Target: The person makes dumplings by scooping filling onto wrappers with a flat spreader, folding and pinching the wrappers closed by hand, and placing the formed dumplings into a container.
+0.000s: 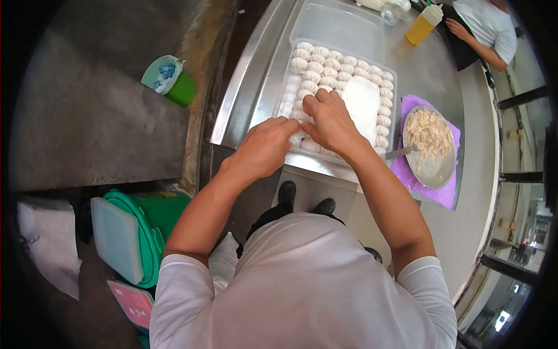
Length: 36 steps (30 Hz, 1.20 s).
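Note:
A clear plastic tray holds rows of pleated white dumplings, with a white sheet lying over some of them. My left hand is at the tray's near left corner, its fingers curled over the edge beside a whitish piece that I cannot make out fully. Over the near part of the dumplings is my right hand, fingers bent down and close to the left fingertips. What the fingertips of either hand hold, if anything, is hidden.
Right of the tray, a metal dish of filling with a utensil sits on purple cloth. A yellow bottle and another person are at the far right. A green bin and green tub stand left.

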Motion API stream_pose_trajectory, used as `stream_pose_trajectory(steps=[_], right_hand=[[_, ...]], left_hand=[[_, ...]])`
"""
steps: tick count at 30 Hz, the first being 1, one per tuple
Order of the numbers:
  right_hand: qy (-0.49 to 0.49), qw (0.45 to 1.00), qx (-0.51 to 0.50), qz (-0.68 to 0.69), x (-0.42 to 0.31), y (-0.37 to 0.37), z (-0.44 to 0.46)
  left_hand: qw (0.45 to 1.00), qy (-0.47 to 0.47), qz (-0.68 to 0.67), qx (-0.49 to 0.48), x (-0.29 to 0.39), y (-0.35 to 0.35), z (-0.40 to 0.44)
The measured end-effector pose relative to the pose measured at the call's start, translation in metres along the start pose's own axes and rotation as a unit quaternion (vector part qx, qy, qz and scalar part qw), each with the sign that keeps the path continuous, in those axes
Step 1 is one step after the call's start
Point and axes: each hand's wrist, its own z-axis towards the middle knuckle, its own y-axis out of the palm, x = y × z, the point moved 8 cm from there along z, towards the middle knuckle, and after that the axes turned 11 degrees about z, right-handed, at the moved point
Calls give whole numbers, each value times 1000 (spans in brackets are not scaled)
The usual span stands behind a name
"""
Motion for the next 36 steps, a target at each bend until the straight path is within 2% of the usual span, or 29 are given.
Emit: stream_pose_trajectory(steps=[4,9,11,13,15,17,20,22,23,25,27,29,30,31,33,35,36], right_hand=[[6,1000,20,13,3,0,-1],[14,1000,15,18,5,0,-1],[12,1000,10,25,9,-3,-2],[33,994,28,100,20,-15,-4],[17,993,52,106,18,-29,-8],[48,990,33,126,18,-33,-12],[30,989,27,145,13,-32,-21],[32,989,22,144,20,-35,-23],[53,982,44,173,34,-43,-24],[102,973,84,190,62,-69,-26],[166,959,124,192,97,-93,-30],[176,960,122,181,120,-106,-34],[183,961,114,175,125,-109,-36],[186,960,116,172,128,-109,-38],[171,972,64,145,124,-97,-37],[153,974,4,169,118,-78,-33],[157,975,17,158,112,-78,-30]], left_hand=[[1000,14,13,-22,2,4,3],[994,16,37,-97,3,15,5],[998,19,12,-65,0,4,1],[999,23,-14,-36,0,-14,0],[983,-131,-126,-16,-26,-31,-3],[979,-117,-165,9,-30,-30,-4],[981,-108,-164,-6,-23,-13,-6],[994,-71,-78,-8,-11,-4,-3],[994,-68,-81,-8,-9,-4,-1],[982,-91,-88,-136,1,7,1],[986,-81,-84,-119,-4,10,4],[993,-84,-83,-11,-12,-7,6],[988,-95,-118,5,-16,-9,7],[988,-91,-121,4,-16,-10,9],[956,-123,-265,-26,-18,-5,10],[946,-126,-297,-20,-16,1,11],[942,-127,-310,-17,-16,2,13]])
